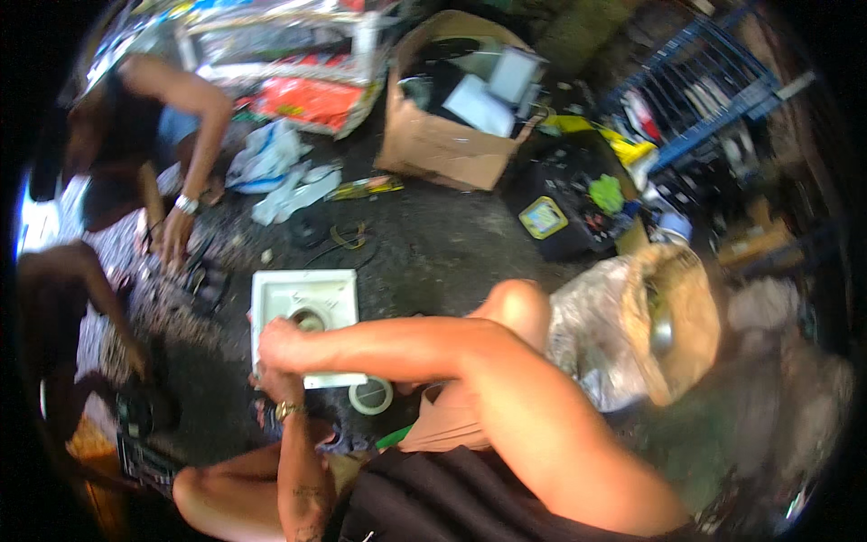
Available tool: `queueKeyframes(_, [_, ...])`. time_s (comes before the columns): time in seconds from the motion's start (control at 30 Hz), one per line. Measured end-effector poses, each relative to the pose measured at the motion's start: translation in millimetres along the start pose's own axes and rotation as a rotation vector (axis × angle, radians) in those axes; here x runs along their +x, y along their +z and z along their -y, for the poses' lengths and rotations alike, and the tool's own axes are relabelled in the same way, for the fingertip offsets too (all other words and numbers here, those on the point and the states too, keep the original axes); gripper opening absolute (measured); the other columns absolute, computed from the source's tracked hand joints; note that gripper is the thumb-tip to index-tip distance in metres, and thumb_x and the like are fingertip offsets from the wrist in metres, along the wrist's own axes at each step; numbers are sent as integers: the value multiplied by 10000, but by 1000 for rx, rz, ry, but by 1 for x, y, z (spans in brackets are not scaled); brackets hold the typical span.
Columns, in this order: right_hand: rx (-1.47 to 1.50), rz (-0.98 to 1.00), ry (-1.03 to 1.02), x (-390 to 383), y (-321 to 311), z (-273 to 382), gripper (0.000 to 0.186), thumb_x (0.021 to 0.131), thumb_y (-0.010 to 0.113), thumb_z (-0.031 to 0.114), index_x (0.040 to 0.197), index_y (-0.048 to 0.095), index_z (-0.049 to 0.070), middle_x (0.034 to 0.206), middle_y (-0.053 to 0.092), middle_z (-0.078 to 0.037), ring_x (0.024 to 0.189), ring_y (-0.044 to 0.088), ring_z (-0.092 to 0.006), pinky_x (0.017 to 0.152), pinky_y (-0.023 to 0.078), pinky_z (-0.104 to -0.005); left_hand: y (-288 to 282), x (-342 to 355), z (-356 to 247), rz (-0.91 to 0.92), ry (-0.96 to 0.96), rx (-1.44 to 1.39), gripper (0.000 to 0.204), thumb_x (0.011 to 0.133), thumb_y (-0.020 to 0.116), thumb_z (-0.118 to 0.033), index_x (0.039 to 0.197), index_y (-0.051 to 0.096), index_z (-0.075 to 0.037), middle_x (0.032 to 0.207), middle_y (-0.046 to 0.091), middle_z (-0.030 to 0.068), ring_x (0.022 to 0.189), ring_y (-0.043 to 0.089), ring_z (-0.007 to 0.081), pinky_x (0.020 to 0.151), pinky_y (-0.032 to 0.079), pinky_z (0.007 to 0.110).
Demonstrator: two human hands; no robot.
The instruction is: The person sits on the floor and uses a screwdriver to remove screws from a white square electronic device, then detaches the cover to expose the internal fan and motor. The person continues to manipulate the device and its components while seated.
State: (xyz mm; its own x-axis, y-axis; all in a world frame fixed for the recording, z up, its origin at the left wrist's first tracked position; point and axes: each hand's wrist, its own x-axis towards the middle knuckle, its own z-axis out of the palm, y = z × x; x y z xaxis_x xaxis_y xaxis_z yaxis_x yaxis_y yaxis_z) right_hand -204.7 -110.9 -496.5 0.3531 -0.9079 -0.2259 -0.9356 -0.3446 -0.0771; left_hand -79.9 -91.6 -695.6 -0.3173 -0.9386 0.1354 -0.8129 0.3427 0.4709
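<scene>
A white square panel (271, 291) with raised edges and a round, metal-rimmed opening lies in front of me on the dark ground. My right hand (282, 345) is closed like a fist over the panel's left side; whatever sits inside its fingers is hidden. Just below it, my left hand (278, 383), a watch on its wrist, is curled at the lower left edge of the panel and seems to grip it. Close to the panel's lower right corner lies a white ring-shaped piece (383, 403) with a greyish centre.
Two people crouch at left; one person's hand (176, 237) reaches among dark parts. Beyond the panel are crumpled plastic bags (291, 194) and a cardboard box (433, 155) of scrap. A black bin (582, 226), an open sack (596, 312) and a blue rack (759, 95) stand at right.
</scene>
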Motion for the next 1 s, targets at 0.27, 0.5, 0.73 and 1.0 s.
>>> queueKeyframes(0.27, [57,-336,83,-12,13,4,363,804,734,491,911,793,149,770,727,-66,815,734,-257,694,558,-403,8,-15,12,-30,96,180,514,927,611,-452,1301,642,-101,1325,672,118,1258,587,328,1060,296,674])
queueKeyframes(0.5, [125,-250,135,-18,35,3,253,817,708,340,961,741,135,898,720,-63,952,697,-280,900,518,-462,30,-18,28,-66,174,343,570,928,624,-488,1344,592,-100,1383,641,114,1326,558,324,1059,320,692])
queueKeyframes(0.73, [118,-500,332,-33,25,44,214,808,694,286,969,738,151,1012,697,-92,1143,610,-304,1070,412,-486,27,-13,27,-168,248,500,536,884,652,-515,1204,696,-88,1239,725,126,1196,642,368,1032,351,694])
queueKeyframes(1.0, [119,-245,283,-32,-9,23,227,789,716,313,957,764,168,1066,698,-81,1131,617,-289,1017,432,-488,12,-14,14,-183,192,248,279,942,612,-322,1077,697,-93,1060,740,141,1068,680,370,1040,301,697])
